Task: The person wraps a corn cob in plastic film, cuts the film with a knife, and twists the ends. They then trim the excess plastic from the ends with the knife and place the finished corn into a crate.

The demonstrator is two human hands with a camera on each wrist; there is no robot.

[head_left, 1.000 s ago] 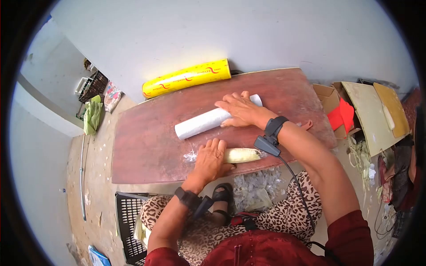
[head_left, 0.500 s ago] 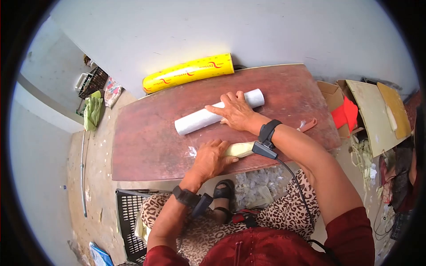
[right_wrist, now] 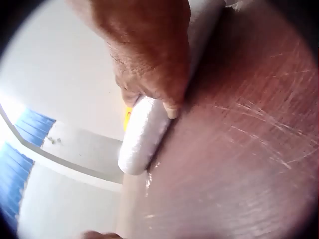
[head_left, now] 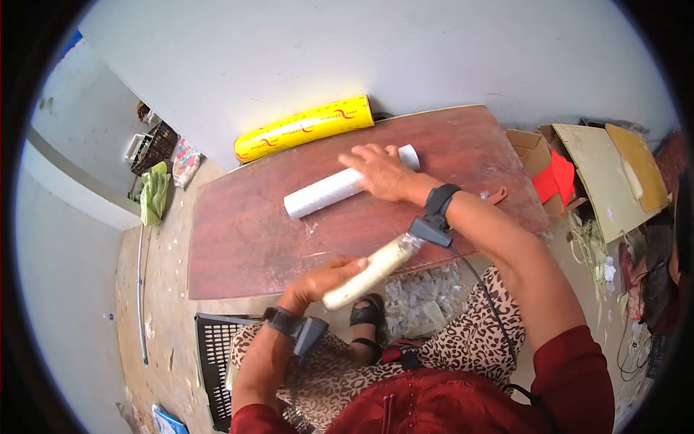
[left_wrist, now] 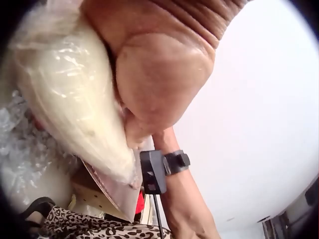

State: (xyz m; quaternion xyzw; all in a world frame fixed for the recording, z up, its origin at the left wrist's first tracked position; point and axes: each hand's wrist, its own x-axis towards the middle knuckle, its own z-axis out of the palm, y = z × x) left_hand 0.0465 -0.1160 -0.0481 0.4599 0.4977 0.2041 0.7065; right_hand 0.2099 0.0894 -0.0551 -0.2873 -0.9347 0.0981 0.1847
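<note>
A pale corn cob wrapped in clear film is in my left hand, tilted over the table's front edge. The left wrist view shows the shiny film around the cob beside the base of my left hand. On the tabletop lies a white film roll; my right hand lies over its right half. In the right wrist view, my right hand straddles the roll, with fingertips down on both its sides.
A yellow printed roll lies along the back edge of the red-brown table. A pinkish-red object is at the table's right. Cardboard stands beyond; a black crate is below left.
My left hand has lifted the wrapped cob off the tabletop and brought it toward the body, its left end now lower. My right hand stays at the white roll.
</note>
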